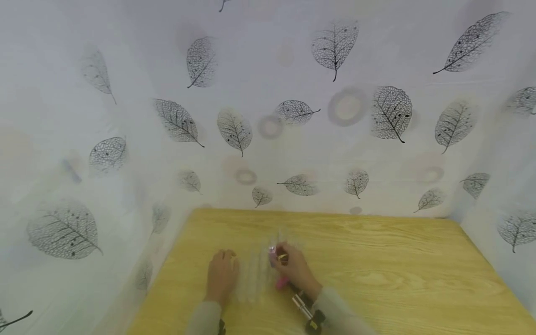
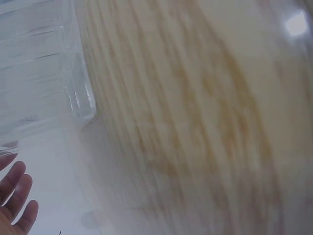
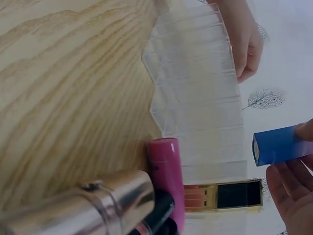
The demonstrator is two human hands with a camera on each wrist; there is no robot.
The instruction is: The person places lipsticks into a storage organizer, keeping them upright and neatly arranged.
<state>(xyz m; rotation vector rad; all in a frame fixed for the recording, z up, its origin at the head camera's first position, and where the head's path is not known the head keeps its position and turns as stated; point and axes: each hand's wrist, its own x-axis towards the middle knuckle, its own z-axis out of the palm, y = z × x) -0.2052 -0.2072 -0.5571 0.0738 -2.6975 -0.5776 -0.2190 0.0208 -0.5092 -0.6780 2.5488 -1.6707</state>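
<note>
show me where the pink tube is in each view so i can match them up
Head: the pink tube is low, near the middle, just below the right hand.
Left wrist: not in this picture.
Right wrist: the pink tube is below centre, right of the gold tube's end.
Shared landmark: the clear organizer, between the hands in the head view, upper left in left wrist, upper middle in right wrist.

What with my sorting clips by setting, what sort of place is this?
Probably a screened-off tabletop spot, though in what building I cannot tell: pale leaf-print sheets surround a wood-grain table, and lipstick-like tubes lie on it.
</note>
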